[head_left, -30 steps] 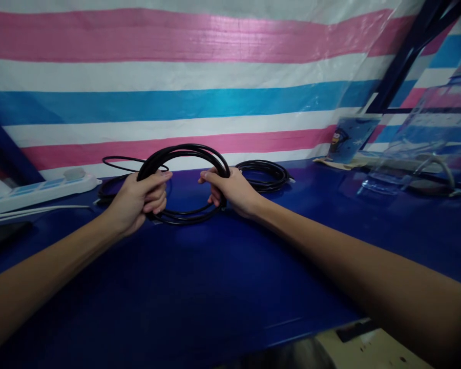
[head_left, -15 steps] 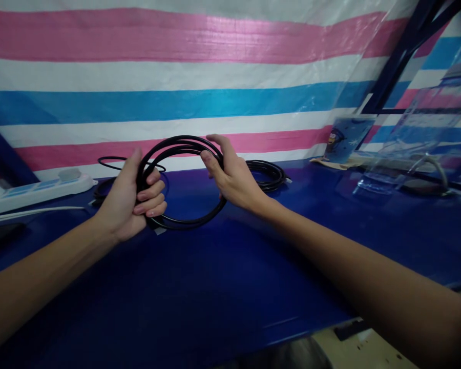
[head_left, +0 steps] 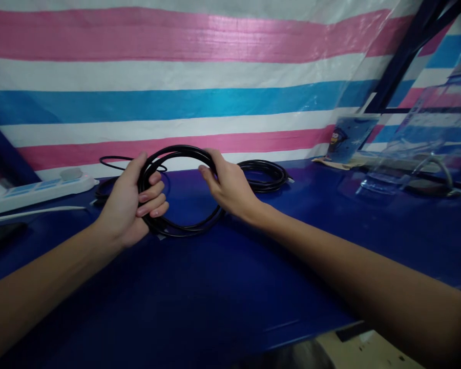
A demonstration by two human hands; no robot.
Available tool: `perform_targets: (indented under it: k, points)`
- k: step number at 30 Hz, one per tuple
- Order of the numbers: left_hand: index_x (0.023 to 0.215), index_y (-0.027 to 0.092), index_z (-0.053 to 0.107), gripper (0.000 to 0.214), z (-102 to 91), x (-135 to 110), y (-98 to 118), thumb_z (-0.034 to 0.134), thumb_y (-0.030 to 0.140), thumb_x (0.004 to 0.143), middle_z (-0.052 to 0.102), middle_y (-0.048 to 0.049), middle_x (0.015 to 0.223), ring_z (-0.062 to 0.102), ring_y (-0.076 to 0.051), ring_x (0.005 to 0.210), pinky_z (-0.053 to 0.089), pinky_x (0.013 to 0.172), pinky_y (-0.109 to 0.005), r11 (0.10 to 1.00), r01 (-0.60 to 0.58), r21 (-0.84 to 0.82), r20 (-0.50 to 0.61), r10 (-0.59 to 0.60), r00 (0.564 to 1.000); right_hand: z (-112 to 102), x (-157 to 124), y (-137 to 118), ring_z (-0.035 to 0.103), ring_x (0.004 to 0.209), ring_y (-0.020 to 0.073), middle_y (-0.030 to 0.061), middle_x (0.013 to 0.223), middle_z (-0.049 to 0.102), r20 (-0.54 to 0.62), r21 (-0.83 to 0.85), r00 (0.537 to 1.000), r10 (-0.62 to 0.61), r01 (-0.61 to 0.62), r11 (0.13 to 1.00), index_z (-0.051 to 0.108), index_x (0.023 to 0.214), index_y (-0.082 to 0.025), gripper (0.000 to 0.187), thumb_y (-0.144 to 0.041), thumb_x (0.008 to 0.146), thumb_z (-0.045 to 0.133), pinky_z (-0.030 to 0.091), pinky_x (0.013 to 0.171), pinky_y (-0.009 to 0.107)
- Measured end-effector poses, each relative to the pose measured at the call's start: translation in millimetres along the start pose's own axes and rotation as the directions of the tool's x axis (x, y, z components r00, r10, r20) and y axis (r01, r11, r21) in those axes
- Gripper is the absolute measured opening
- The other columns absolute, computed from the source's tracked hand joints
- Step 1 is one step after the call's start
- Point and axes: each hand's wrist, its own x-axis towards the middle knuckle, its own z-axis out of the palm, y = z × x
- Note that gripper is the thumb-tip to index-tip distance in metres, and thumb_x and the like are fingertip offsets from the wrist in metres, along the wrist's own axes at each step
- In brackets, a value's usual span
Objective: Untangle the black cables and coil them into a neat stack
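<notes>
A coil of black cable (head_left: 184, 152) stands nearly upright on the blue table (head_left: 215, 287), its lowest loops touching the surface. My left hand (head_left: 132, 202) is closed round the coil's left side, fingers wrapped over the strands. My right hand (head_left: 226, 182) grips the right side of the same coil, thumb and fingers pinched on the strands. A loose end of the cable (head_left: 113, 163) trails off to the left behind my left hand.
A second black cable coil (head_left: 267, 174) lies flat behind my right hand. A white power strip (head_left: 38, 187) with its white cord lies at the far left. Clear plastic packaging (head_left: 407, 154) sits at the right. A striped tarp hangs behind the table.
My right hand, which had loosened and lifted off the coil, has closed on its right side again. The coil has come down a little toward the table.
</notes>
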Motion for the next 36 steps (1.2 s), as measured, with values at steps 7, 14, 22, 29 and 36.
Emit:
perform_targets:
  k: [7,14,22,29,36]
  points:
    - [0.070,0.019,0.055,0.038,-1.8,-1,9,0.049,0.051,0.087,0.024,0.0088,0.045,0.018,-0.002,0.028,0.027,0.029,-0.018,0.992,0.077,0.104,0.150,-0.092,0.984,-16,12,7,0.045,0.062,0.0160,0.0072,0.077,0.058,0.130,-0.167,0.990,-0.046,0.068,0.984,0.054,0.105,-0.014,0.023,-0.025,0.095,0.037,0.027,0.058,0.029]
    - [0.056,0.020,0.042,0.042,-1.8,-4,23,0.049,0.046,0.088,0.016,0.0086,0.042,0.009,-0.003,0.029,0.012,0.025,-0.018,0.994,0.021,0.104,0.084,-0.030,0.996,-22,12,-4,0.050,0.056,0.0112,-0.0008,0.068,0.054,0.171,0.366,0.984,0.043,-0.104,0.925,0.055,0.103,-0.017,0.016,-0.022,0.088,0.052,0.039,0.055,0.024]
    - [0.055,0.020,0.035,0.037,0.4,-4,16,0.059,0.028,0.082,0.020,0.0086,0.043,0.015,-0.003,0.029,0.015,0.028,-0.018,0.979,-0.135,0.156,0.015,0.134,0.991,-9,4,-4,0.050,0.041,0.0088,-0.0053,0.048,0.043,0.413,0.668,0.885,0.216,-0.456,0.588,0.043,0.063,-0.018,0.039,-0.047,0.085,0.058,0.046,0.047,0.023]
    - [0.066,0.017,0.052,0.025,4.4,-2,4,0.065,0.033,0.080,0.041,0.0048,0.050,0.043,-0.007,0.044,0.041,0.044,-0.020,0.967,-0.172,0.190,-0.071,0.188,0.980,-9,9,-7,0.032,0.032,0.0059,-0.0077,0.044,0.031,0.138,0.647,0.924,0.356,-0.357,0.674,0.037,0.061,-0.021,0.042,-0.049,0.086,0.057,0.030,0.034,0.022]
    - [0.090,0.018,0.060,0.021,8.5,-1,-3,0.046,0.033,0.092,0.062,-0.0046,0.093,0.057,-0.016,0.084,0.050,0.065,-0.026,0.973,-0.189,0.135,-0.056,0.198,0.979,-24,18,3,0.034,0.037,0.0078,-0.0072,0.047,0.028,-0.107,0.671,0.891,0.442,-0.263,0.693,0.035,0.068,-0.023,0.043,-0.058,0.084,0.053,0.031,0.038,0.023]
